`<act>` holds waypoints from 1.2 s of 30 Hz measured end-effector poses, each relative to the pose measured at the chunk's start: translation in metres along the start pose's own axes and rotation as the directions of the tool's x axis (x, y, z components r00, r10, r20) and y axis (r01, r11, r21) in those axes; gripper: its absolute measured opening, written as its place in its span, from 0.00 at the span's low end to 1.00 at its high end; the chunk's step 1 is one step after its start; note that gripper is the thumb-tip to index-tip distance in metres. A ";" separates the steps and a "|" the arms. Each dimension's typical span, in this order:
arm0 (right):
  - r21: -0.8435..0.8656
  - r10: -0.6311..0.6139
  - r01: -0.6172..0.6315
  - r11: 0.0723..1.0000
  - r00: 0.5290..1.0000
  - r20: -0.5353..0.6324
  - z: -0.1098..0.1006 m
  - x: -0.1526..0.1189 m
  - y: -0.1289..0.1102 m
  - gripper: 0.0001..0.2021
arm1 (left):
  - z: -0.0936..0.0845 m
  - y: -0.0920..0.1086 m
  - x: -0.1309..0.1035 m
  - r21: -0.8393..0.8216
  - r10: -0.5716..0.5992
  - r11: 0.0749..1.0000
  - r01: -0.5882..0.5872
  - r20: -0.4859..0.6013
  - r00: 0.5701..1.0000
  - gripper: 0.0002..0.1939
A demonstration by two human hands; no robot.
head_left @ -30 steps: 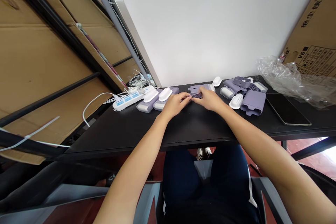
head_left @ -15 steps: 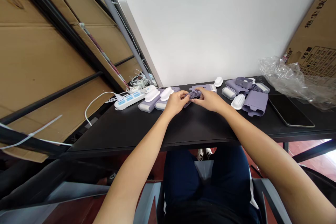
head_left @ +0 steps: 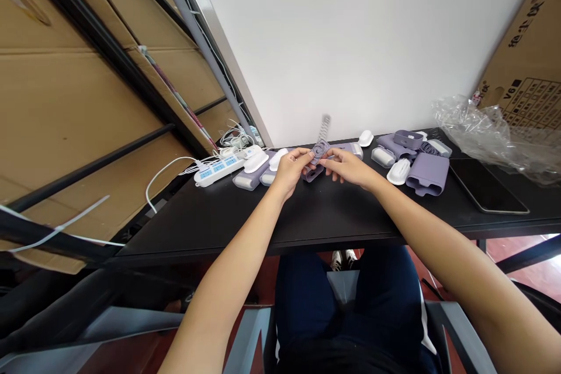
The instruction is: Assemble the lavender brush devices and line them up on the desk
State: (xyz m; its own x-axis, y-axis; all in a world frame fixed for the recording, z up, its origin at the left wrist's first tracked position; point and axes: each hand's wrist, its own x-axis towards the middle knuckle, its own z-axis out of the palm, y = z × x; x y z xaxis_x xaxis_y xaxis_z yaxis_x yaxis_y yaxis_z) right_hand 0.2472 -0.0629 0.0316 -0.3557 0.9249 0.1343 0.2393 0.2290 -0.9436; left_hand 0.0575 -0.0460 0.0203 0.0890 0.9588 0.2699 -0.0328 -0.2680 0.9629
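Between both hands is a small purple plate [head_left: 320,149] with a round ring pattern. A grey coil spring [head_left: 325,126] rises from it, stretched out and leaning slightly right. My left hand [head_left: 291,172] pinches the plate's left side between thumb and fingers. On its lower right, the thumb and index finger of my right hand [head_left: 349,168] grip the same piece. A hollow purple housing [head_left: 313,175] lies on the table just beneath the fingers, partly hidden by them. Behind my right hand, another purple housing with a clear end [head_left: 350,149] is partly covered.
A white power strip [head_left: 219,169] and purple cases with white caps [head_left: 256,160] stand on the left of the black table [head_left: 245,219]. Purple housings [head_left: 427,173], a white cap [head_left: 399,170], a dark tablet [head_left: 486,184] and plastic wrap [head_left: 495,134] lie to the right.
The spring, earlier bunched low between my fingers, now extends upward from the purple plate. The plate has tilted to show its ringed face. My hands remain in nearly the same place.
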 end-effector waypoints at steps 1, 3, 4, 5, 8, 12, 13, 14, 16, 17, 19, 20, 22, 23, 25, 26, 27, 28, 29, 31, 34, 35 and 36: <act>0.010 -0.016 0.016 1.000 1.000 -0.014 0.002 0.000 0.000 0.06 | 0.001 -0.001 0.000 -0.011 -0.004 1.000 0.004 0.005 1.000 0.16; 0.039 -0.040 0.042 0.998 0.998 -0.048 0.003 0.002 0.002 0.08 | 0.002 -0.002 0.000 -0.027 -0.016 0.999 0.017 0.026 1.000 0.16; 0.055 -0.049 0.052 0.997 0.997 -0.061 0.003 0.003 0.003 0.09 | 0.002 -0.002 0.000 -0.032 -0.027 0.999 0.028 0.041 0.999 0.16; 0.069 -0.052 0.057 0.996 0.996 -0.069 0.003 0.004 0.005 0.10 | 0.002 -0.002 0.000 -0.033 -0.040 0.999 0.042 0.059 0.997 0.16; 0.081 -0.048 0.054 0.995 0.996 -0.075 0.003 0.006 0.009 0.12 | 0.001 -0.001 -0.001 -0.011 -0.079 0.997 0.080 0.110 0.991 0.15; 0.083 -0.049 0.055 0.995 0.996 -0.078 0.003 0.007 0.012 0.15 | 0.000 0.001 -0.002 0.043 -0.109 0.994 0.105 0.119 0.987 0.13; 0.091 -0.049 0.055 0.994 0.996 -0.076 0.003 0.007 0.011 0.16 | 0.000 0.002 -0.003 0.050 -0.109 0.993 0.104 0.113 0.988 0.13; 0.098 -0.047 0.054 0.994 0.996 -0.072 0.003 0.007 0.011 0.16 | 0.000 0.002 -0.003 0.055 -0.104 0.994 0.098 0.105 0.989 0.13; 0.108 -0.046 0.053 0.993 0.997 -0.062 0.002 0.006 0.008 0.14 | 0.000 0.003 -0.003 0.059 -0.082 0.995 0.078 0.085 0.993 0.13; 0.109 -0.048 0.054 0.993 0.997 -0.053 0.002 0.005 0.007 0.12 | 0.000 0.003 -0.003 0.057 -0.069 0.996 0.065 0.074 0.995 0.13; 0.105 -0.050 0.053 0.993 0.998 -0.032 0.002 0.004 0.004 0.08 | 0.000 0.003 -0.003 0.050 -0.045 0.998 0.042 0.052 0.998 0.13; 0.104 -0.049 0.051 0.993 0.998 -0.026 0.003 0.003 0.003 0.06 | 0.001 0.003 -0.003 0.049 -0.036 0.998 0.033 0.047 0.998 0.13; 0.106 -0.040 0.042 0.993 0.999 -0.028 0.003 0.003 0.003 0.05 | 0.002 0.002 -0.003 0.059 -0.021 0.998 0.019 0.050 0.999 0.13; 0.110 -0.034 0.037 0.993 0.999 -0.032 0.004 0.003 0.003 0.05 | 0.002 0.002 -0.003 0.069 -0.017 0.998 0.013 0.056 0.998 0.13; 0.120 -0.029 0.033 0.992 0.999 -0.037 0.005 0.003 0.004 0.06 | 0.003 0.001 -0.003 0.092 -0.012 0.996 0.006 0.065 0.998 0.13; 0.122 -0.030 0.034 0.992 0.999 -0.036 0.005 0.003 0.005 0.06 | 0.003 0.001 -0.003 0.102 -0.009 0.995 0.002 0.067 0.998 0.13; 0.121 -0.033 0.038 0.992 0.999 -0.036 0.005 0.003 0.006 0.07 | 0.003 0.000 -0.003 0.111 -0.005 0.994 -0.003 0.071 0.997 0.13; 0.116 -0.039 0.043 0.992 0.999 -0.037 0.005 0.004 0.007 0.07 | 0.003 -0.001 -0.002 0.118 0.000 0.993 -0.009 0.075 0.997 0.13; 0.107 -0.045 0.049 0.993 0.998 -0.038 0.005 0.005 0.008 0.07 | 0.003 -0.001 -0.002 0.126 0.007 0.992 -0.018 0.080 0.997 0.13; 0.077 -0.053 0.057 0.995 0.997 -0.047 0.005 0.006 0.011 0.08 | 0.002 -0.003 -0.002 0.140 0.022 0.990 -0.035 0.091 0.996 0.13; 0.029 -0.076 0.078 0.997 0.995 -0.070 0.006 0.009 0.016 0.09 | 0.001 -0.007 -0.001 0.162 0.048 0.985 -0.062 0.092 0.995 0.13; 0.015 -0.090 0.092 0.996 0.993 -0.079 0.007 0.010 0.018 0.08 | 0.001 -0.007 -0.001 0.168 0.058 0.983 -0.073 0.091 0.994 0.13; 0.003 -0.105 0.106 0.994 0.991 -0.089 0.008 0.010 0.020 0.08 | 0.002 -0.008 -0.001 0.173 0.069 0.981 -0.083 0.091 0.994 0.13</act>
State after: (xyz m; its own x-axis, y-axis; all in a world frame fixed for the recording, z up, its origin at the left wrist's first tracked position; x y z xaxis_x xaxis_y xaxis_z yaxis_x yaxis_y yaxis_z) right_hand 0.2414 -0.0512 0.0122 -0.2973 0.9190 0.2589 0.1972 0.3244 -0.9251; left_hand 0.0593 -0.0453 0.0119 0.1763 0.9257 0.3348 0.1328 -0.3594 0.9237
